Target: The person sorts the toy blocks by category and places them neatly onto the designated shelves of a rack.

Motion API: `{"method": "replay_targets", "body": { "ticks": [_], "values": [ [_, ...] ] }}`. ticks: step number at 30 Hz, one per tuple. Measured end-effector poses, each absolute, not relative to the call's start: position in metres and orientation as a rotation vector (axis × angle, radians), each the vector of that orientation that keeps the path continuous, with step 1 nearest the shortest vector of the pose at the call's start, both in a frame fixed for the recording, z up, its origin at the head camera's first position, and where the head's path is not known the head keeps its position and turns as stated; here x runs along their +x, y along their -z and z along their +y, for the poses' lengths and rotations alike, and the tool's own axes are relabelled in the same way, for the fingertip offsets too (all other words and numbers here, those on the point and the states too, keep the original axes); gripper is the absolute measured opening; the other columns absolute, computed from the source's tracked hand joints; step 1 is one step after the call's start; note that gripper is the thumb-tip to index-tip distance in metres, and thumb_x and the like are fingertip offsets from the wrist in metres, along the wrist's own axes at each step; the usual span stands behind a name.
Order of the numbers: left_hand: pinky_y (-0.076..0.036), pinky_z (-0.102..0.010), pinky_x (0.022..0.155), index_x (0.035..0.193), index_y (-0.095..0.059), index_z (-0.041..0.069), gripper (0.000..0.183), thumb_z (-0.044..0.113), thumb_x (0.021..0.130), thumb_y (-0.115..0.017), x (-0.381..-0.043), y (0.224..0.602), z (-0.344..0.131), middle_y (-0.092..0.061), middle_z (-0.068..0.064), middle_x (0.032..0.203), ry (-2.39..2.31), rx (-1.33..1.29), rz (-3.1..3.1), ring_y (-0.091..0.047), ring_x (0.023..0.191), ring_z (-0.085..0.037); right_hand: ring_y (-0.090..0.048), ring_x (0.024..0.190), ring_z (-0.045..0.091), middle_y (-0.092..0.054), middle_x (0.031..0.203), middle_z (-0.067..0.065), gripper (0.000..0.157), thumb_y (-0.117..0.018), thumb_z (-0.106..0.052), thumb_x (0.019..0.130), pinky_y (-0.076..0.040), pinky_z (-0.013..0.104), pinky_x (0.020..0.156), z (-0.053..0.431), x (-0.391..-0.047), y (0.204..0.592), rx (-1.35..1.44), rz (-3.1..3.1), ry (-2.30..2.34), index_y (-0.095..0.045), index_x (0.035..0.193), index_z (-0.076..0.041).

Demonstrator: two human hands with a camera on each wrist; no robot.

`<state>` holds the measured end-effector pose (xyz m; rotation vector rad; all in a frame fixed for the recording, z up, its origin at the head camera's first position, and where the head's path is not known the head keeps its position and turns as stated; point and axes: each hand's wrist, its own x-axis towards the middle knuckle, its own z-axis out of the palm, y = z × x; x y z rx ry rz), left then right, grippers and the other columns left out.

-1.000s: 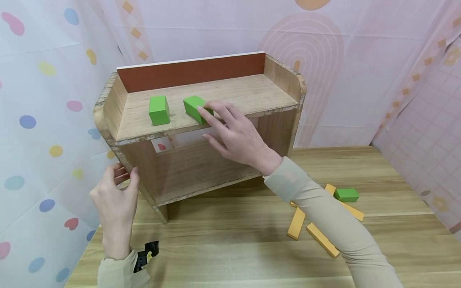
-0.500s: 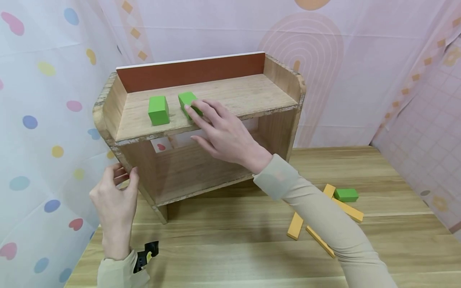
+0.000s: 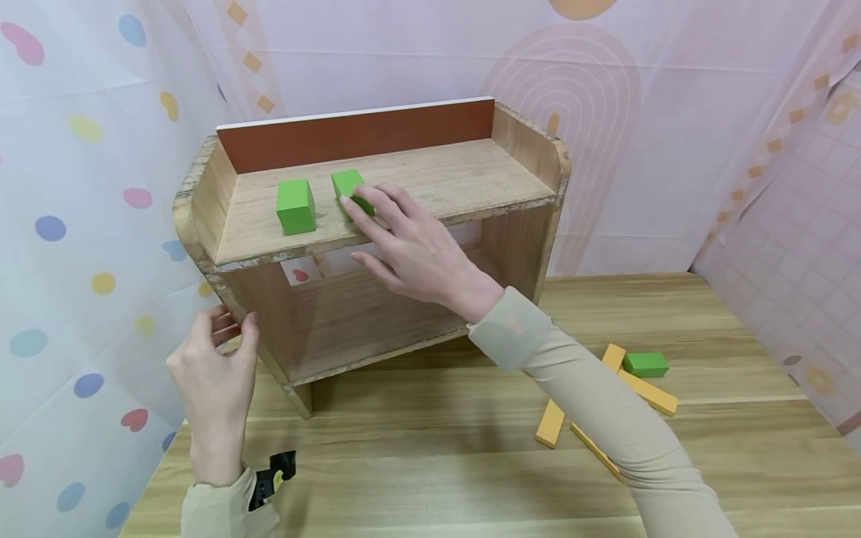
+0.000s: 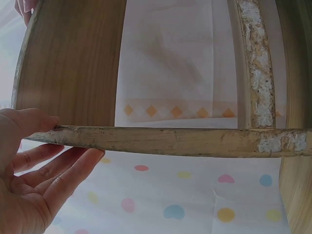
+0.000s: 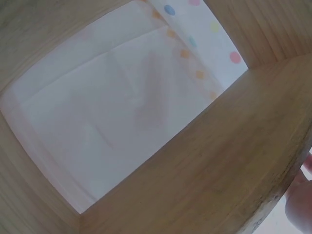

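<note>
A small wooden shelf unit [image 3: 377, 161] stands tilted in view on the table. My left hand [image 3: 215, 373] grips the front edge of its left side panel [image 4: 170, 141], thumb on one face and fingers on the other. On the top board, my right hand [image 3: 424, 250] touches a green block [image 3: 347, 181] with its fingertips, and the fingers cover part of it. The right thumb stays apart from the block, lower down by the board's front edge. Left of it sits a second green block [image 3: 296, 205]. In the right wrist view only part of a right-hand finger [image 5: 300, 204] shows beyond the board.
On the table [image 3: 430, 463] to the right lie several yellow wooden strips [image 3: 649, 392] and another green block [image 3: 646, 365], partly hidden by the right sleeve [image 3: 585, 381]. A reddish-brown back strip [image 3: 363, 138] borders the top board. Patterned cloth [image 3: 417, 52] hangs behind and at both sides.
My right hand has shifted left along the top board, and the green block under its fingers has slid left and turned, closer to the other one. The left hand has stayed put.
</note>
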<state>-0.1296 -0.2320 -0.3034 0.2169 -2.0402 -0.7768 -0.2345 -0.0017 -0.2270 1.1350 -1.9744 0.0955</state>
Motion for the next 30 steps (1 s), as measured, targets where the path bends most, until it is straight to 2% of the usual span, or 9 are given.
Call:
{"method": "replay_targets", "body": {
  "ticks": [5, 9, 18, 23, 30],
  "values": [
    [-0.026, 0.009, 0.065, 0.100, -0.062, -0.011, 0.029, 0.015, 0.086, -0.064, -0.130, 0.304, -0.232, -0.070, -0.028, 0.094, 0.777, 0.218, -2.043, -0.070, 0.081, -0.042, -0.041, 0.134, 0.028, -0.047, 0.143, 0.014, 0.050, -0.045, -0.033, 0.098, -0.023, 0.031, 0.118, 0.003, -0.235, 0.230, 1.167, -1.944, -0.167, -0.047, 0.139, -0.004],
    [-0.027, 0.009, 0.065, 0.100, -0.062, -0.010, 0.029, 0.015, 0.087, -0.064, -0.130, 0.305, -0.232, -0.070, -0.028, 0.094, 0.779, 0.219, -2.043, -0.070, 0.081, -0.042, -0.040, 0.137, 0.027, -0.047, 0.145, 0.013, 0.049, -0.049, -0.029, 0.097, -0.023, 0.033, 0.119, 0.010, -0.233, 0.235, 1.183, -1.931, -0.222, -0.047, 0.139, -0.005],
    [-0.027, 0.009, 0.065, 0.099, -0.062, -0.011, 0.029, 0.014, 0.087, -0.064, -0.130, 0.305, -0.232, -0.070, -0.028, 0.094, 0.782, 0.212, -2.042, -0.069, 0.080, -0.042, -0.049, 0.131, 0.027, -0.057, 0.134, 0.015, 0.045, -0.059, -0.019, 0.091, -0.028, 0.031, 0.117, 0.039, -0.231, 0.255, 1.203, -1.817, -0.368, -0.053, 0.132, -0.002],
    [-0.027, 0.009, 0.065, 0.099, -0.062, -0.011, 0.029, 0.015, 0.087, -0.063, -0.130, 0.305, -0.232, -0.070, -0.028, 0.093, 0.780, 0.210, -2.037, -0.070, 0.080, -0.042, -0.055, 0.123, 0.028, -0.062, 0.127, 0.015, 0.042, -0.063, -0.008, 0.085, -0.036, 0.033, 0.112, 0.065, -0.231, 0.265, 1.182, -1.769, -0.486, -0.058, 0.126, 0.000],
    [-0.027, 0.009, 0.065, 0.099, -0.062, -0.011, 0.029, 0.015, 0.087, -0.062, -0.130, 0.304, -0.232, -0.070, -0.028, 0.092, 0.768, 0.203, -2.035, -0.069, 0.079, -0.042, -0.058, 0.115, 0.029, -0.063, 0.124, 0.016, 0.036, -0.059, -0.006, 0.088, -0.042, 0.032, 0.105, 0.109, -0.233, 0.279, 1.120, -1.825, -0.629, -0.059, 0.123, 0.002]
  ]
}}
